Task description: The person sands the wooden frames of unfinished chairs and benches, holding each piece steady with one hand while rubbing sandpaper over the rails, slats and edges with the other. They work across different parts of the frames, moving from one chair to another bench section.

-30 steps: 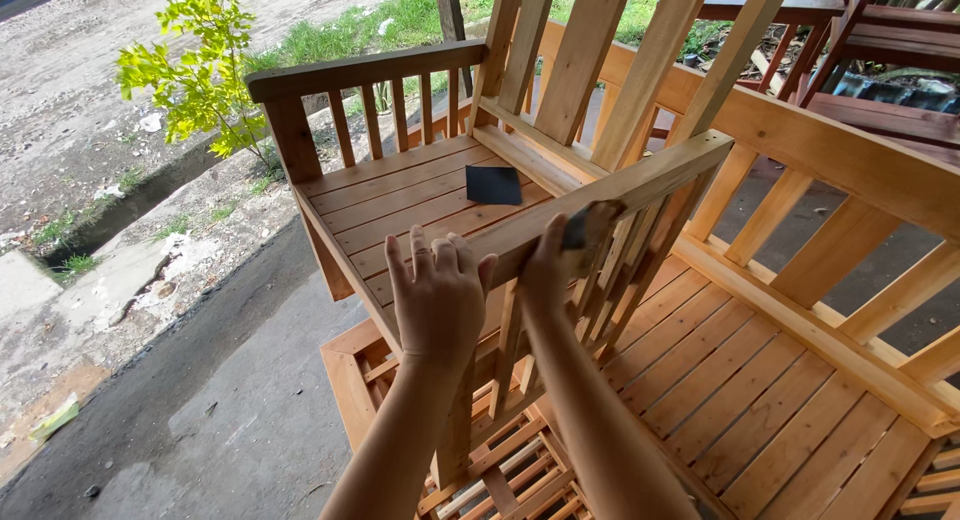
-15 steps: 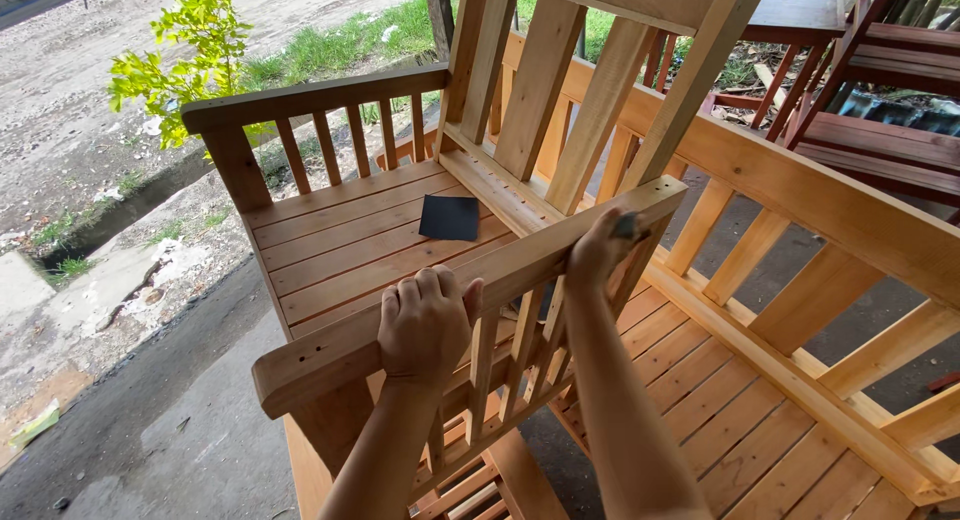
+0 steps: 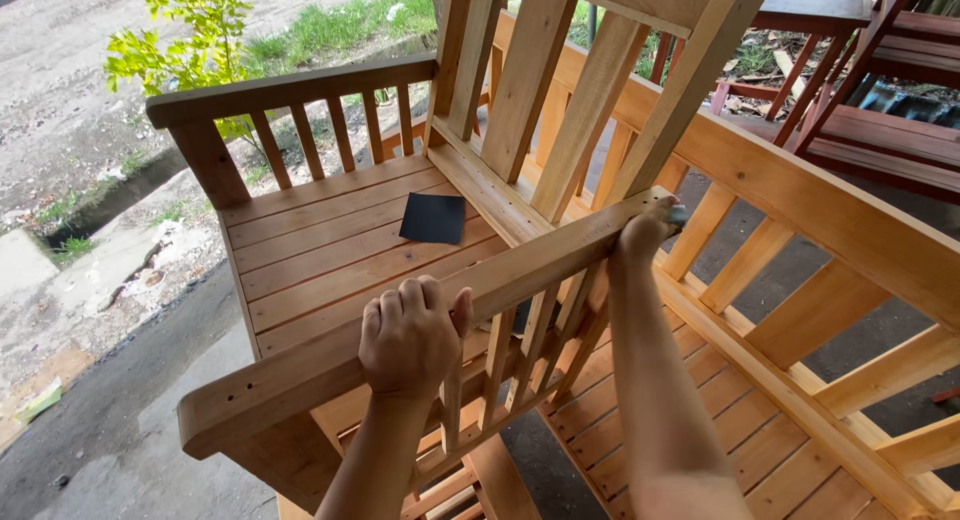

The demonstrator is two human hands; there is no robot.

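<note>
A bare wooden chair stands in front of me, with a slatted seat (image 3: 330, 250). My left hand (image 3: 410, 335) is closed over the top of the near armrest rail (image 3: 540, 265), close to its front end. My right hand (image 3: 645, 230) is at the rail's far end, where it meets the backrest post (image 3: 690, 90). Its fingers press a small grey piece (image 3: 678, 216) against the wood; most of that piece is hidden under the hand. A dark square sheet of sandpaper (image 3: 433, 218) lies flat on the seat near the backrest.
The far armrest (image 3: 290, 90) with its spindles is at the left. A long wooden bench (image 3: 800, 210) stands close on the right, and reddish wooden furniture (image 3: 880, 120) behind it. Concrete ground (image 3: 110, 450), dirt and a green shrub (image 3: 180, 40) lie to the left.
My right hand has slid along the near armrest rail toward the backrest. My left hand has kept its grip on the rail. The view has come closer to the chair.
</note>
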